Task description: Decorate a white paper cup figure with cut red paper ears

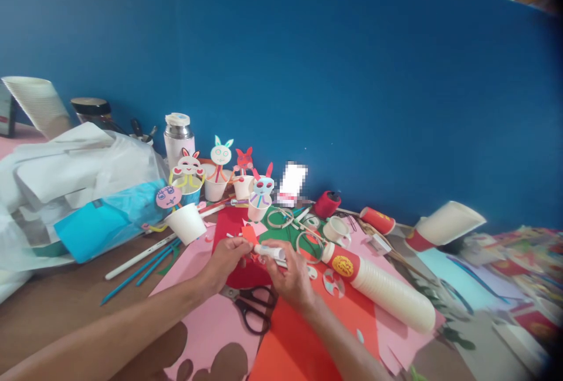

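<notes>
My left hand (229, 261) is closed on a small orange-red paper piece (249, 234) above the dark red sheet (237, 275). In my right hand (288, 272) is a white tube (270, 252), its tip pointing left at the paper, almost touching it. Black-handled scissors (255, 308) lie just below both hands, on pink paper (220, 322). An orange sheet (308, 334) lies under my right forearm. Behind the hands, a paper cup with a blue rabbit face (263, 187) stands upright.
More cups with paper figures (216, 184) stand behind, beside a thermos (178, 135). A long stack of paper cups (387, 293) lies at right. Blue sticks (141, 269) lie at left near a bulging plastic bag (79, 164). A blue wall (281, 76) rises behind.
</notes>
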{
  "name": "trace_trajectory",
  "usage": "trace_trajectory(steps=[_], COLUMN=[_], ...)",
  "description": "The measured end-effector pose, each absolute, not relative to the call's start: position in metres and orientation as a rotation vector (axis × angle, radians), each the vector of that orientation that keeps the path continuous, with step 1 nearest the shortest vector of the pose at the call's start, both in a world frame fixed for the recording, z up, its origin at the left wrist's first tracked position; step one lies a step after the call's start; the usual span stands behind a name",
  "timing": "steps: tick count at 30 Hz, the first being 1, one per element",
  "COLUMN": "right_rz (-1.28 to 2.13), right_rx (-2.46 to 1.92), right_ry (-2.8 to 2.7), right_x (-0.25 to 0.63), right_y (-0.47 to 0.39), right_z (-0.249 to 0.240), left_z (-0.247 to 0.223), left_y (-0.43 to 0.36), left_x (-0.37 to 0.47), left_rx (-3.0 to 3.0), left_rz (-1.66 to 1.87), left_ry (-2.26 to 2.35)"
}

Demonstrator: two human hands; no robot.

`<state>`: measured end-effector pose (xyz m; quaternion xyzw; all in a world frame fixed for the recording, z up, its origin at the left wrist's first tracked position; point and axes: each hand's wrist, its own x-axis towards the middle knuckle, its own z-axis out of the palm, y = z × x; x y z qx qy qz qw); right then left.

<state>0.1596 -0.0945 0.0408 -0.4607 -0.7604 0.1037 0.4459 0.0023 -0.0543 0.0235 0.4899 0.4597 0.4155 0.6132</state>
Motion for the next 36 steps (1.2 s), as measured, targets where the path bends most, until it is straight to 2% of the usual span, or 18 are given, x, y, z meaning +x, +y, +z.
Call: trace_trajectory(steps=[36], right_rz=[0.301], right_rx=[-1.133], right_ry=[-1.904], right_x=[0.1636], right_y=[-0.0927], right_z=[0.0391], left_z=[0.0182], left_y=[-0.0503], left_x=[-0.0002], left_rx=[1.106], left_rz=[0.904], left_ry=[1.017])
